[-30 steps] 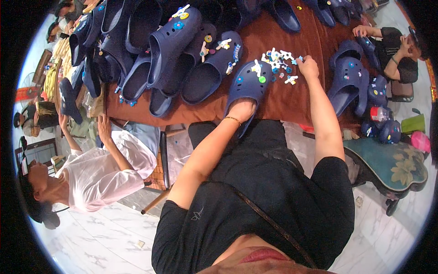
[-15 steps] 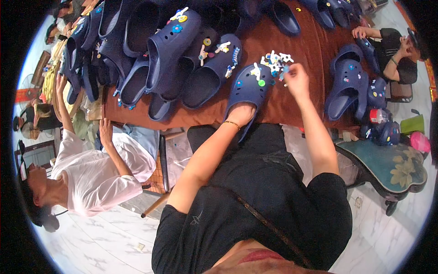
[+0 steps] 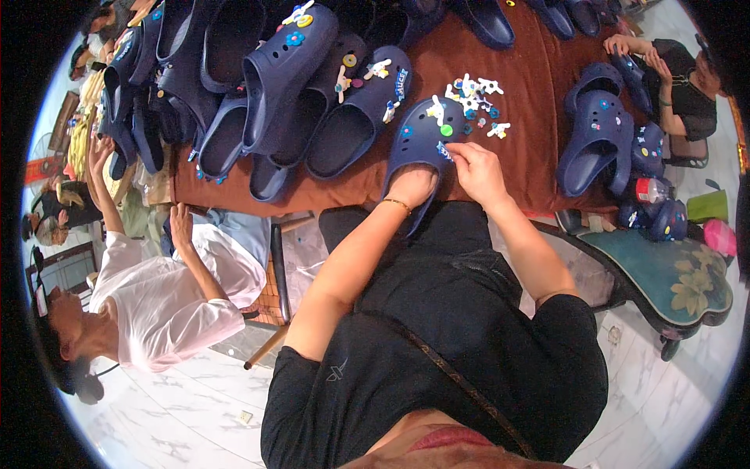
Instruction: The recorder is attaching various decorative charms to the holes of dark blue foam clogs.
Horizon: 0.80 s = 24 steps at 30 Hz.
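Observation:
A navy blue clog lies in front of me at the table's near edge, toe pointing away. My left hand reaches into its foot opening, so the fingers are hidden. At the clog's right side, my right hand pinches a small blue-and-white shoe charm against the upper. A white figure charm, a green round one and a small blue one sit on the clog's toe. Just beyond it is a loose pile of white and blue charms, and a single white charm lies apart to the right.
Many navy clogs are heaped on the brown cloth at left, several with charms. More clogs stand at right by a clear bottle. A person in white sits left; another in black sits far right.
My right hand has come from the charm pile down and left to the clog's side, bringing a blue-and-white charm. My left hand stays inside the clog.

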### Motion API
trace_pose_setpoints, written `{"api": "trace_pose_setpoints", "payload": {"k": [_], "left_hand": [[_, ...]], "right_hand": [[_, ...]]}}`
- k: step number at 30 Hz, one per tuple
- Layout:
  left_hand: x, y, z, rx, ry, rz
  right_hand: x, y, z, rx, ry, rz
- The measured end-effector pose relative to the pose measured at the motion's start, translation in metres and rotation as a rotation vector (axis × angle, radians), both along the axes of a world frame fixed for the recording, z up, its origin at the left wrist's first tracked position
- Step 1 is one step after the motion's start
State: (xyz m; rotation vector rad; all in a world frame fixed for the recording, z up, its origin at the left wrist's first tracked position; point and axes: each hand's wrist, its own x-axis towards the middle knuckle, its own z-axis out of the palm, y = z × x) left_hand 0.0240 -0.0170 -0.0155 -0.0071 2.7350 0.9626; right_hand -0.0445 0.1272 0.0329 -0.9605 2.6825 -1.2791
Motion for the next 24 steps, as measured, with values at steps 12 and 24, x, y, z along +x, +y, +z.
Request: {"api": "trace_pose_setpoints", "payload": {"k": [12, 24], "left_hand": [[0.003, -0.006, -0.002, -0.036, 0.345, 0.018], [0.009, -0.001, -0.007, 0.176, -0.064, 0.027]], "right_hand": [[0.006, -0.015, 0.008, 0.093, 0.168, 0.079], [-0.006, -0.01, 0.01, 0.14, -0.011, 0.076]]}}
